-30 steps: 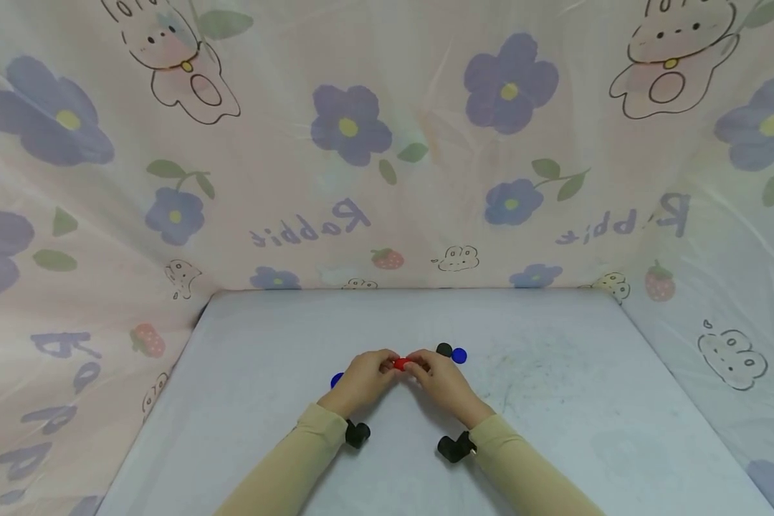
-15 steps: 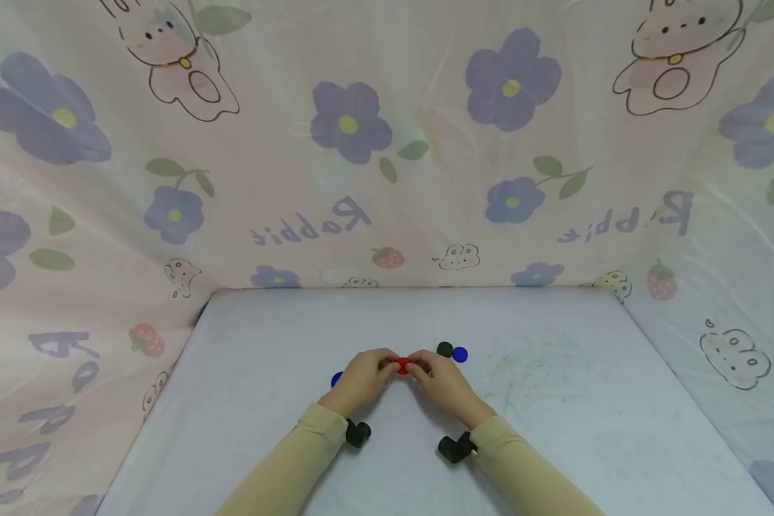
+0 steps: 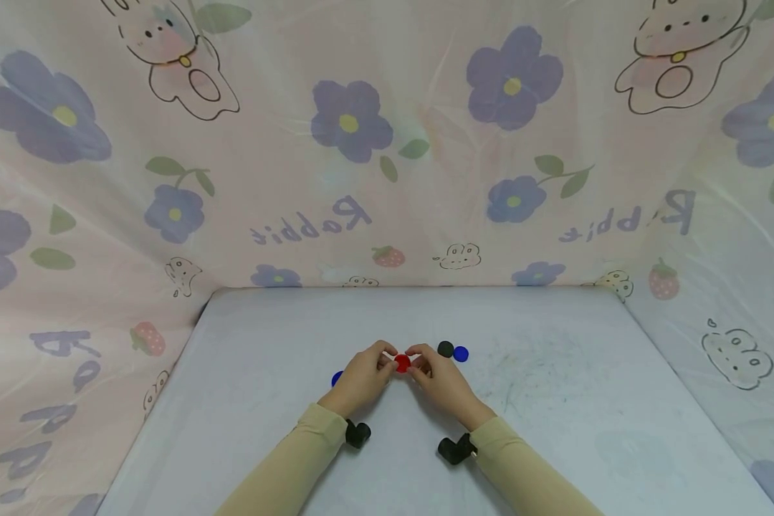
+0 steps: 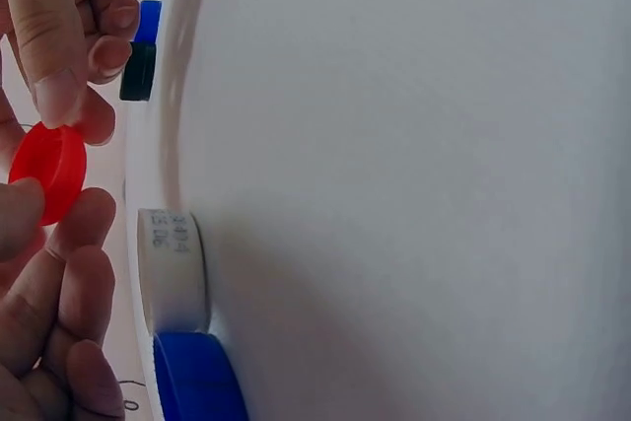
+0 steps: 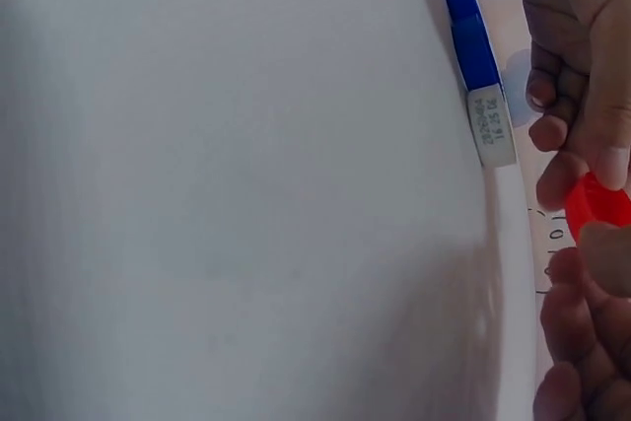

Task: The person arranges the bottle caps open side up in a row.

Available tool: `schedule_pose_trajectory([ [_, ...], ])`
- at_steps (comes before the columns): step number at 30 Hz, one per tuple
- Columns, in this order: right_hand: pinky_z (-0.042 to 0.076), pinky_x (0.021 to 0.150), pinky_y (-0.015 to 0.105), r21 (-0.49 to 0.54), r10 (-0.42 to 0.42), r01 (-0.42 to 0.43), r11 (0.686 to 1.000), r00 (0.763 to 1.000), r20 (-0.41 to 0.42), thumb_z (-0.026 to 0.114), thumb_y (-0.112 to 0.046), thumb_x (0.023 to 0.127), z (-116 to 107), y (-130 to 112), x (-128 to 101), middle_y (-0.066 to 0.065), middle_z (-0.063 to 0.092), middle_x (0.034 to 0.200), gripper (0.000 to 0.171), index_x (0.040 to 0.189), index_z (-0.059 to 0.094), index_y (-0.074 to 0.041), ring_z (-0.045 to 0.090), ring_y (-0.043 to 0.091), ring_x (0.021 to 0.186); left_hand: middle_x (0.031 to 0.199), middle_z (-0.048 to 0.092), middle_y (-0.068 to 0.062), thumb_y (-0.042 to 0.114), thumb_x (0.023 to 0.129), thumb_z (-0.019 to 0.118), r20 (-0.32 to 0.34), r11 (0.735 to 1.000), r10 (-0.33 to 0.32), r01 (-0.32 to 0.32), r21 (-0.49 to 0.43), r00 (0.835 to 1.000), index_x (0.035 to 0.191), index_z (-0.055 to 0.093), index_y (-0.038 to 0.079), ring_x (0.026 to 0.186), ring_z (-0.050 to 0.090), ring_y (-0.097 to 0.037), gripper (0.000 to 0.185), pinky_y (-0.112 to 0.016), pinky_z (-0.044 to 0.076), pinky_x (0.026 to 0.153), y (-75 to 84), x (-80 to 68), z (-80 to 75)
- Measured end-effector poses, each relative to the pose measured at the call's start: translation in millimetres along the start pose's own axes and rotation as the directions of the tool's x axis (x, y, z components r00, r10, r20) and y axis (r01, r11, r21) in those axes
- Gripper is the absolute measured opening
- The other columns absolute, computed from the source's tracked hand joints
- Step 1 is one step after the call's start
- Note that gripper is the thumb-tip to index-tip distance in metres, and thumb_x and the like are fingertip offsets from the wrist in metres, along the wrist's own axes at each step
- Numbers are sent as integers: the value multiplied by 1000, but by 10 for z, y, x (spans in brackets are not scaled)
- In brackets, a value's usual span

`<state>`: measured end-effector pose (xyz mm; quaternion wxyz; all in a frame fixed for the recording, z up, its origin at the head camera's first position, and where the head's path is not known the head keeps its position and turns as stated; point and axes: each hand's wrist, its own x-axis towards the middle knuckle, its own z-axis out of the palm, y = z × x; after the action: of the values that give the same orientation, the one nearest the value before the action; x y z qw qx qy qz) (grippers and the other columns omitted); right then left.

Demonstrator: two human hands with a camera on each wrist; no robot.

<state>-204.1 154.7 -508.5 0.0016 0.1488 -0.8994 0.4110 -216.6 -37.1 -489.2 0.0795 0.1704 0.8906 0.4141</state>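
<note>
Right between my two hands sits a small red cap (image 3: 402, 363), a round plastic disc held just above the white table (image 3: 555, 401). My left hand (image 3: 361, 378) pinches its left edge between curled thumb and fingertips, and my right hand (image 3: 443, 380) pinches the opposite edge the same way, so the fingertips of both hands nearly meet around it. From the left wrist view the red cap (image 4: 47, 170) stands on edge between the left fingers (image 4: 79, 234) below and the right fingers (image 4: 54, 56) above. From the right wrist view only a slice of the red cap (image 5: 595, 206) shows, mostly covered by fingers.

Just beyond my right hand's fingertips, on the table, lies a black cap (image 3: 446, 349), and touching or nearly touching its right side lies a blue cap (image 3: 461, 353). The left wrist view shows this pair edge-on, the black cap (image 4: 138, 71) with the blue cap (image 4: 148, 21) behind it.

Tucked behind my left hand, on its outer side, is a second blue cap (image 3: 337, 378), mostly hidden from the head view. The left wrist view shows this second blue cap (image 4: 197, 378) close up, with a white cap (image 4: 173, 268) bearing small printed digits right beside it, closer to the fingers.

Both my sleeves (image 3: 297, 459) are beige. Around the table hangs a pale curtain (image 3: 387, 143) printed with purple flowers, rabbits and strawberries.
</note>
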Motion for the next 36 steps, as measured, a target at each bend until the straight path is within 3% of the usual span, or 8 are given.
schedule_pose_trajectory([
  [6,49,62,25,5,-6,6,1000,1000,-9,66,-16,93,4,-2,-5,-8,65,88,29,120,56,-20,57,7,70,91,67,3,18,98,59,1,1000,1,-1,-10,1000,114,57,14,74,59,-8,17,-29,49,66,5,4,2],
  [13,48,62,26,0,3,-3,1000,1000,-10,65,-16,94,1,-10,-18,-7,65,87,26,119,58,-18,56,8,70,95,64,6,15,89,70,22,1000,21,-21,11,1000,114,59,13,84,59,-8,27,-28,49,76,-5,5,18],
  [25,48,68,29,28,-8,7,1000,999,33,65,-13,94,18,26,-29,-8,65,88,24,117,62,-15,58,7,75,96,66,3,19,84,76,-4,981,100,-98,170,995,105,65,13,93,58,-18,25,-36,46,83,-4,0,-1],
  [30,48,70,29,4,-4,4,1000,998,64,70,-20,90,9,34,-41,-11,62,82,25,115,64,-16,58,6,74,104,64,-1,27,81,78,-3,963,93,-89,255,996,103,69,14,101,52,-23,27,-43,39,90,-14,-5,18],
  [36,46,67,28,-20,24,-21,1000,993,116,74,-22,86,27,42,-37,-11,58,81,25,108,65,-16,54,8,73,100,63,0,29,80,79,37,940,86,-93,329,996,101,70,14,97,52,-22,27,-45,37,89,2,-21,29],
])
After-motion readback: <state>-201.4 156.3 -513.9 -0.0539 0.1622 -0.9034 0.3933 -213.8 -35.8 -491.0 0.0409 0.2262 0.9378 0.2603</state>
